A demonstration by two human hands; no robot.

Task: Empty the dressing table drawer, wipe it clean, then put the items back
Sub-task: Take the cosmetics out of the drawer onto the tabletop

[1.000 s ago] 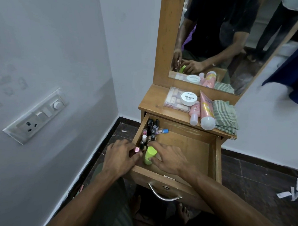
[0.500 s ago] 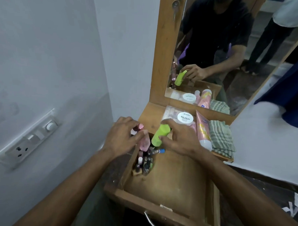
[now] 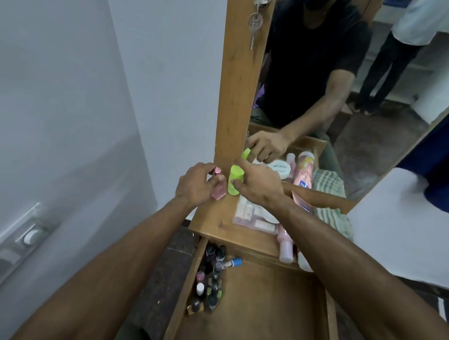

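Observation:
The wooden drawer (image 3: pixel 259 313) is pulled out below me, with several small nail-polish bottles (image 3: pixel 210 278) bunched along its left wall. My left hand (image 3: pixel 196 185) holds a pink bottle (image 3: pixel 219 190) at the back left corner of the dressing table top (image 3: pixel 216 220). Beside it, my right hand (image 3: pixel 258 182) grips a lime green bottle (image 3: pixel 235 180) upright against the mirror frame. Both bottles sit at or just above the tabletop; I cannot tell which.
On the tabletop lie a clear packet of cosmetics (image 3: pixel 255 216), a pink tube (image 3: pixel 285 245) and a folded green striped cloth (image 3: pixel 336 219). The mirror (image 3: pixel 348 98) shows a person standing behind. A key (image 3: pixel 255 23) hangs in the frame. A wall switchboard (image 3: pixel 20 241) is at left.
Both hands have lifted the pink and green bottles out of the drawer and carried them up to the back left corner of the tabletop.

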